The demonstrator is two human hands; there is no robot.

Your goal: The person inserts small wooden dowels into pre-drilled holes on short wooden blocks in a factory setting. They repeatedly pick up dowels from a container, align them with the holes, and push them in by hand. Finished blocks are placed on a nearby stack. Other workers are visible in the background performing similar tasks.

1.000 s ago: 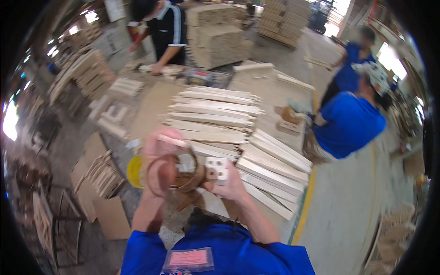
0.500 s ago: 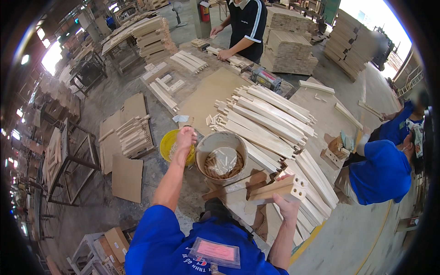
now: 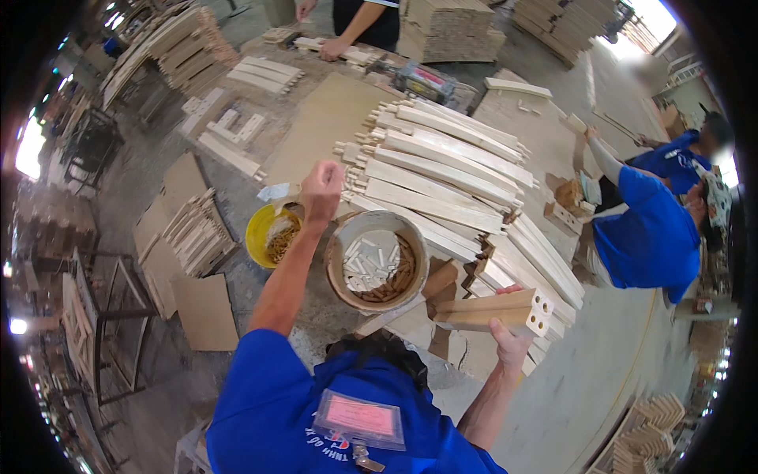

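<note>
At near right, over the long slats (image 3: 545, 245), holed wooden block (image 3: 485, 310) lying sideways, round holes in its right end; right hand (image 3: 512, 344) gripping it near that end, thumb on the near side. Left of block: round bucket (image 3: 377, 222) with white dowels (image 3: 369, 257) and brown dowels (image 3: 405, 268) inside. Left hand (image 3: 322, 193) raised just beyond the bucket's far left side, blurred; fingers look drawn in, can't tell if fully closed or pinching something. Yellow tub (image 3: 254, 241) left of bucket, small tan pieces inside. Farther: rows of pale slats (image 3: 442, 162) with narrowed ends, brown sheet (image 3: 320, 118) to their left. Far side: co-worker's hand (image 3: 335, 49) on wooden pieces. Right: co-worker in blue shirt (image 3: 643, 237).
</note>
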